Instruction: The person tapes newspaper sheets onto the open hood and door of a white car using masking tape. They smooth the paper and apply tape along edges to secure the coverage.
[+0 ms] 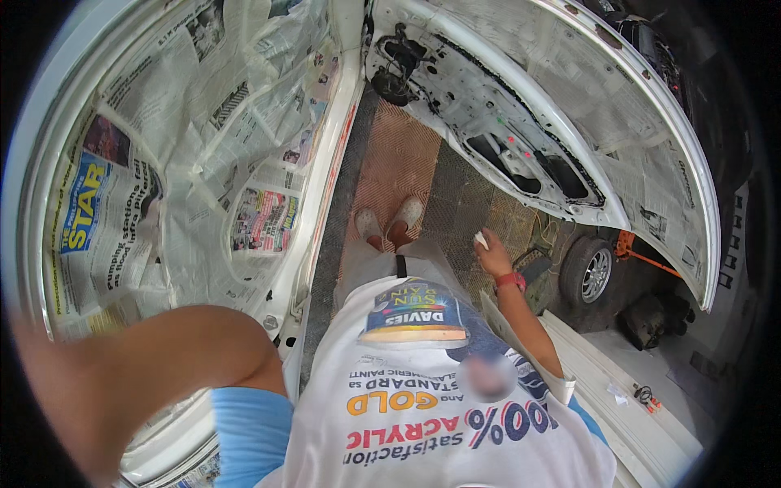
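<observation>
My right hand (494, 259), with a red watch (510, 281) on its wrist, hangs at my right side. Its fingers are closed on a small white piece (482, 240), too small to name, perhaps paper or cloth. My left arm bends at the elbow and reaches toward the lower left rim, close to the camera. There my left hand (61, 407) is blurred and partly cut off, so its fingers cannot be made out. Beside that arm is a white car's door opening (321, 175), its inside covered with newspaper sheets (191, 175).
An open white car door (488, 114), stripped of its inner panel, stands ahead to the right. Beyond it is a newspaper-masked panel (626, 122). A wheel (587, 271), an orange jack (643, 254) and a black bag-like bundle (651, 319) rest on the right. My feet stand on brown matting (394, 154).
</observation>
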`<state>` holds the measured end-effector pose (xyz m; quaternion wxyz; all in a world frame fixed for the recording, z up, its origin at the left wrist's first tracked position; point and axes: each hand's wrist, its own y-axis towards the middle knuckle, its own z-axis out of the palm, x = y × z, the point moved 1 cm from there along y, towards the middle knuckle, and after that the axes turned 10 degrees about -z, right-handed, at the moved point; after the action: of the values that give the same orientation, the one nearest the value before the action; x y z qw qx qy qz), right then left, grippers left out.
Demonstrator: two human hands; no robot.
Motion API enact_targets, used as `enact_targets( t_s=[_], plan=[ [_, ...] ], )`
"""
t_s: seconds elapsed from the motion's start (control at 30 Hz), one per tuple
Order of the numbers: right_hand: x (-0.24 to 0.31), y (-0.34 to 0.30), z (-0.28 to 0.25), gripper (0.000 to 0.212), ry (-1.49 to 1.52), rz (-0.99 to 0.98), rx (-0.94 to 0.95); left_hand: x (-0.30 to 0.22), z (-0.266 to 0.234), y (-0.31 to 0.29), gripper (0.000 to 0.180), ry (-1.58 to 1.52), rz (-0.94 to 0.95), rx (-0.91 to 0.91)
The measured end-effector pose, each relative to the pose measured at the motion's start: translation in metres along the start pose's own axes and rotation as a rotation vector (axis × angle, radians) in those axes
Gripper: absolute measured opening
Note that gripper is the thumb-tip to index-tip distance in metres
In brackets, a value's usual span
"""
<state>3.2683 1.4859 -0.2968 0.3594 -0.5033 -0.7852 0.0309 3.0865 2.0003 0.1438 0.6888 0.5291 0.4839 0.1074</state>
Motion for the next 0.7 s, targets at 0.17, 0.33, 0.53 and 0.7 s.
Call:
enact_targets(
  t_s=[0.17,0.33,0.53,0.7],
  plan=[
    [0.055,0.07,0.008,0.055,-0.016,-0.277,0.046,0.013,0.142,-0.127,0.056,-0.453,-0.643,0.716],
    [0.113,0.113,-0.002,0.055,-0.082,-0.263,0.193,-0.028,0.239,-0.175,0.049,-0.949,-0.561,1.24],
    [0.1,0.135,-0.029,0.053,-0.047,-0.436,0.208,-0.006,0.268,-0.163,0.021,-0.899,-0.691,1.359],
    [0.095,0.129,-0.099,0.041,0.403,-0.126,0.511,0.032,0.268,-0.193,0.019,-0.645,-0.861,1.287]
  ],
)
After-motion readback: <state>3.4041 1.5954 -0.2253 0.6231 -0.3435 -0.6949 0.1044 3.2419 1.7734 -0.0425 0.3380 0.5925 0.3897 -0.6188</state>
